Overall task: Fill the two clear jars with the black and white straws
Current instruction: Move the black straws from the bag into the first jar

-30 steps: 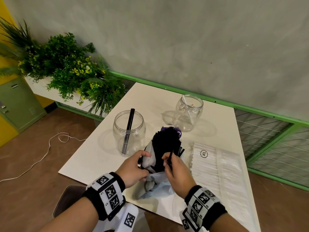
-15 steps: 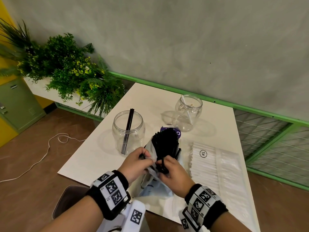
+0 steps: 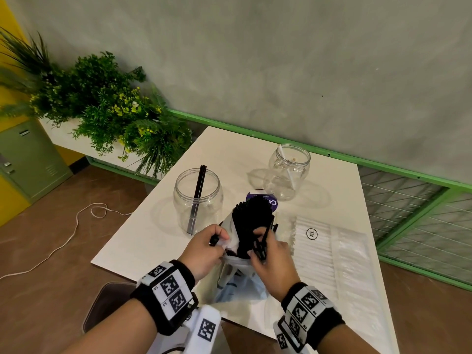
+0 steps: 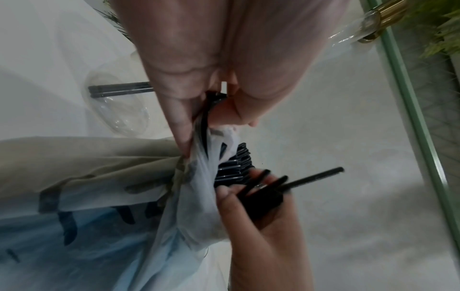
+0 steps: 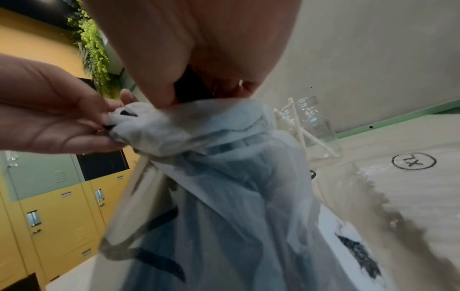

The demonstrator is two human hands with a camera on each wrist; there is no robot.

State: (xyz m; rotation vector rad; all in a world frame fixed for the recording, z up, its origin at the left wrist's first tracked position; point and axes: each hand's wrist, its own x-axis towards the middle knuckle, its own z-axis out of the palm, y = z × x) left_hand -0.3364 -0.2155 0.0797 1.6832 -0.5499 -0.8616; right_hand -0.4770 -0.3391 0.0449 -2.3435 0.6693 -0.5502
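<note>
At the left of the frame stands the wider clear jar (image 3: 198, 195) on the white table (image 3: 143, 241), a couple of black straws (image 3: 196, 198) leaning upright in it. Just below and right of it, the left hand (image 3: 207, 247) has its thumb and fingers pinched tight on the bunched rim of the thin plastic bag (image 3: 240, 279), holding it steady. Out of the bag's mouth, at mid-frame, rises the packed bundle of black straws (image 3: 251, 221). The right hand (image 3: 270, 256) has its fingers curled round a small clutch of these, a few ends poking clear of its grip in the left wrist view. Further right and higher sits the smaller jar (image 3: 287, 172), holding what look like two white straws (image 5: 302, 135); the packet of white straws (image 3: 329, 254) lies flat at the right, marked XL. I judge the step in hand to be drawing black straws from the bag. Next, the right hand must lift its clutch free without dragging the rest, then carry it left across to the wider jar and drop it in upright
</note>
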